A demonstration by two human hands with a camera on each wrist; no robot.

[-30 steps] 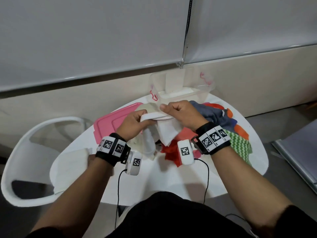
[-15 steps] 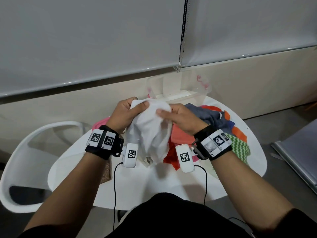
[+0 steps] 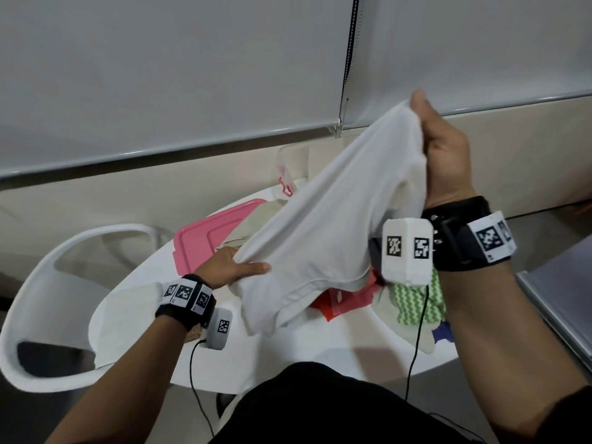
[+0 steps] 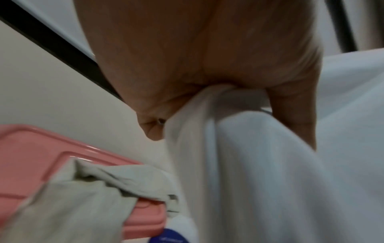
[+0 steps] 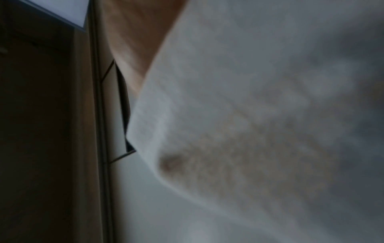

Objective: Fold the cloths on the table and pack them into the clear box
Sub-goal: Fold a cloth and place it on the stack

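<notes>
Now | left hand (image 3: 229, 270) and right hand (image 3: 445, 155) both grip white cloth (image 3: 323, 238), unfolded | coloured cloths (image 3: 416, 296) still loose on table (image 3: 153, 318) | clear box (image 3: 290, 165) contents unclear

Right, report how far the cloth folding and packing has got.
Done: little shows; a pale cloth lies flat at the table's left edge, and the clear box is mostly hidden. In hand: the left hand and right hand stretch a white cloth in the air, unfolded. Left: the red, green zigzag and beige cloths are loose.
</notes>
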